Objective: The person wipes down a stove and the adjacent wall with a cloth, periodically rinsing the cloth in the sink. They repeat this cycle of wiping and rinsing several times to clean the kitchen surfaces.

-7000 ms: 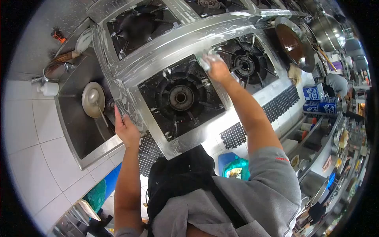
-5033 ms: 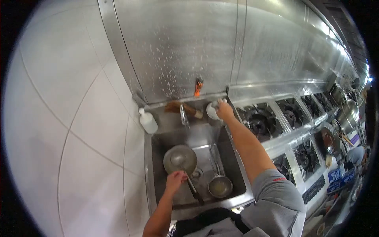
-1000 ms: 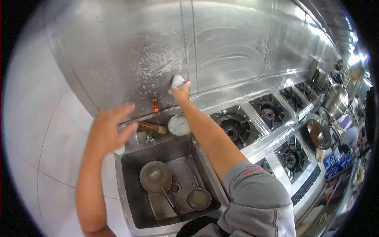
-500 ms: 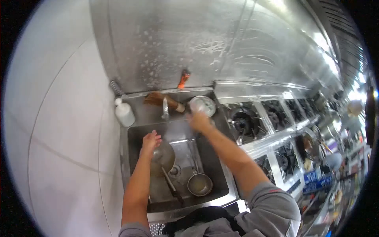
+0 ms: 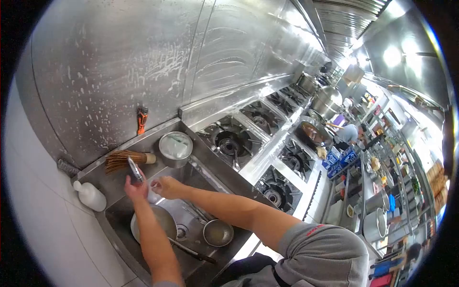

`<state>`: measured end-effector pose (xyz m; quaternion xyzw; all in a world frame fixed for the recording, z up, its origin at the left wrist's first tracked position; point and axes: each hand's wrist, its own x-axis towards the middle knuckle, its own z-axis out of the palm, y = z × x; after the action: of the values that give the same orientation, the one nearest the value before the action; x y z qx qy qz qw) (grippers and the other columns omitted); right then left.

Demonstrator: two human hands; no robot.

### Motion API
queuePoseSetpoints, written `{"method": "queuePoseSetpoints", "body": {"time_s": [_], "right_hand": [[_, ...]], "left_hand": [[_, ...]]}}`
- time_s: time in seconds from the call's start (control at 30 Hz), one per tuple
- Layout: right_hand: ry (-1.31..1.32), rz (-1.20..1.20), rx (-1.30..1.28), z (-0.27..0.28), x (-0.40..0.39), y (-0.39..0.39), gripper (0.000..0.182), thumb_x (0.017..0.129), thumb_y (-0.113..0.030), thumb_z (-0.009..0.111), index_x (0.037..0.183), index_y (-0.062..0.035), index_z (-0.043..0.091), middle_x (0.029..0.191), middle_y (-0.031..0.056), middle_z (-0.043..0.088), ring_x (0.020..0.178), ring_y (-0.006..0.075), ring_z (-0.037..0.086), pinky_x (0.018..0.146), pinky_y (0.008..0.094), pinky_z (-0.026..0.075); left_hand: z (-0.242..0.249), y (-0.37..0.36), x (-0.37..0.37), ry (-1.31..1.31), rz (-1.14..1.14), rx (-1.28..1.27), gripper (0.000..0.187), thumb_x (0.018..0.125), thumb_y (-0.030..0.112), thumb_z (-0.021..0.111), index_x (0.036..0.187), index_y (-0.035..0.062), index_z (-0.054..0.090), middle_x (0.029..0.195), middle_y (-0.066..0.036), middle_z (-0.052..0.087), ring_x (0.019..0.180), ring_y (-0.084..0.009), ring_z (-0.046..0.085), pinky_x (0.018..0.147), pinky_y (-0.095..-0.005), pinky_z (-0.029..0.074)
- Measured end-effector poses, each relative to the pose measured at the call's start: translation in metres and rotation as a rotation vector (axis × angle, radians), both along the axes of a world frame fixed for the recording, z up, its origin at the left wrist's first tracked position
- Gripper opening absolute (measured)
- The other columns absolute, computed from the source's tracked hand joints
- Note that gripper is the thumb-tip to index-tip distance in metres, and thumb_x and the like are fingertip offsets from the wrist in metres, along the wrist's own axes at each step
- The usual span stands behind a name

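My left hand (image 5: 136, 188) is raised close under the faucet (image 5: 134, 168), fingers apart and nothing in them. Beside it on the right, my right hand (image 5: 165, 187) has its fingers curled inward, and I see nothing in them. A whitish blur, which looks like running water, lies just below the hands. Partly behind my left forearm, a large round pan (image 5: 165, 221) rests in the sink (image 5: 114, 217), its long handle pointing to the front right. A smaller pan (image 5: 218, 233) sits to its right. Behind my right hand stands a metal pot (image 5: 175, 160) with something pale and greenish in it.
A straw brush (image 5: 125, 161) lies behind the faucet, and a white bottle (image 5: 90, 196) stands at the left corner. An orange-handled tool (image 5: 142, 120) leans on the splashback. Stove burners (image 5: 230, 142) adjoin the sink on the right. Shelves with containers stand farther right.
My right hand has left the metal pot and come over beside my left hand. My left hand has moved up to the faucet from above the large pan. The view has turned right.
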<state>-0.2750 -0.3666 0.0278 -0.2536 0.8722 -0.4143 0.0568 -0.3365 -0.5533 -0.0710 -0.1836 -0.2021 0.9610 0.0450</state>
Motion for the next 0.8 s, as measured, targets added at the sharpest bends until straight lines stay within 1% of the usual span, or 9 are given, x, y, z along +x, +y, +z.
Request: {"method": "queuePoseSetpoints", "body": {"time_s": [0.07, 0.13, 0.37, 0.47, 0.53, 0.57, 0.63, 0.7, 0.8], "right_hand": [[-0.028, 0.011, 0.015, 0.014, 0.004, -0.005, 0.03, 0.089, -0.026, 0.064, 0.106, -0.0006, 0.065, 0.087, 0.0194, 0.071, 0.079, 0.0324, 0.07, 0.072, 0.0416, 0.053], [-0.15, 0.011, -0.001, 0.03, 0.007, -0.013, 0.026, 0.088, -0.024, 0.063, 0.097, 0.0012, 0.066, 0.085, 0.0211, 0.07, 0.08, 0.0329, 0.07, 0.073, 0.0443, 0.053], [-0.084, -0.002, -0.125, 0.006, 0.0, -0.047, 0.024, 0.079, -0.021, 0.067, 0.081, 0.0029, 0.069, 0.079, 0.0263, 0.067, 0.077, 0.0388, 0.07, 0.071, 0.0468, 0.052], [-0.131, 0.083, 0.007, 0.005, -0.008, -0.066, 0.032, 0.079, -0.027, 0.07, 0.095, 0.0016, 0.068, 0.081, 0.0245, 0.068, 0.08, 0.0358, 0.07, 0.071, 0.0466, 0.052], [-0.121, -0.093, -0.146, 0.012, 0.001, -0.076, 0.047, 0.085, -0.036, 0.067, 0.111, 0.0027, 0.062, 0.083, 0.0217, 0.068, 0.081, 0.0346, 0.069, 0.069, 0.0462, 0.053], [-0.109, -0.154, -0.178, 0.013, 0.002, -0.083, 0.045, 0.086, -0.035, 0.066, 0.111, 0.0025, 0.063, 0.084, 0.0219, 0.068, 0.082, 0.0355, 0.069, 0.07, 0.0463, 0.053], [-0.046, -0.253, -0.123, 0.001, -0.007, -0.091, 0.042, 0.089, -0.034, 0.063, 0.11, 0.0023, 0.063, 0.086, 0.0223, 0.068, 0.084, 0.0373, 0.068, 0.073, 0.0466, 0.053], [-0.025, -0.333, -0.049, -0.016, -0.014, -0.094, 0.04, 0.091, -0.033, 0.061, 0.109, 0.002, 0.064, 0.088, 0.0227, 0.069, 0.085, 0.039, 0.068, 0.075, 0.0468, 0.053], [-0.041, -0.442, 0.068, -0.032, -0.02, -0.099, 0.037, 0.094, -0.032, 0.057, 0.107, 0.0016, 0.066, 0.091, 0.0234, 0.069, 0.088, 0.0417, 0.067, 0.079, 0.0472, 0.053]], "left_hand": [[0.024, -0.003, 0.013, 0.008, 0.091, 0.038, 0.051, 0.102, 0.036, 0.041, 0.137, -0.0002, 0.047, 0.133, -0.018, 0.057, 0.122, -0.031, 0.057, 0.106, -0.0542, 0.042], [0.022, -0.01, 0.021, 0.269, 0.126, -0.127, 0.061, 0.101, 0.041, 0.042, 0.147, 0.0014, 0.039, 0.145, -0.015, 0.049, 0.133, -0.0278, 0.047, 0.114, -0.0504, 0.032], [0.039, -0.01, 0.041, 0.203, 0.115, -0.347, 0.075, 0.097, 0.058, 0.041, 0.149, 0.004, 0.038, 0.15, -0.009, 0.045, 0.135, -0.0258, 0.044, 0.115, -0.043, 0.026], [0.0, -0.021, 0.038, 0.601, -0.087, -0.568, 0.075, 0.097, 0.062, 0.04, 0.144, 0.0035, 0.043, 0.146, -0.009, 0.047, 0.122, -0.0257, 0.053, 0.104, -0.0421, 0.041], [-0.015, -0.021, 0.031, 0.531, -0.062, -0.578, 0.074, 0.097, 0.061, 0.04, 0.141, 0.0015, 0.045, 0.136, -0.014, 0.054, 0.116, -0.029, 0.057, 0.101, -0.0433, 0.044], [-0.024, -0.025, 0.034, 0.456, -0.037, -0.578, 0.073, 0.097, 0.061, 0.04, 0.137, -0.0005, 0.047, 0.125, -0.019, 0.061, 0.109, -0.0324, 0.06, 0.099, -0.0445, 0.046], [0.006, 0.004, 0.055, 0.329, 0.02, -0.75, 0.064, 0.098, 0.059, 0.042, 0.13, 0.005, 0.055, 0.123, -0.013, 0.062, 0.109, -0.0299, 0.061, 0.096, -0.0459, 0.047], [0.033, 0.022, 0.078, 0.557, -0.101, -0.507, 0.059, 0.097, 0.058, 0.045, 0.127, 0.0079, 0.057, 0.114, -0.012, 0.065, 0.102, -0.0305, 0.064, 0.09, -0.0448, 0.051], [0.048, 0.052, 0.105, 0.344, -0.052, -0.557, 0.049, 0.098, 0.052, 0.05, 0.122, 0.0103, 0.058, 0.108, -0.01, 0.066, 0.091, -0.0277, 0.066, 0.077, -0.0402, 0.056]]}}
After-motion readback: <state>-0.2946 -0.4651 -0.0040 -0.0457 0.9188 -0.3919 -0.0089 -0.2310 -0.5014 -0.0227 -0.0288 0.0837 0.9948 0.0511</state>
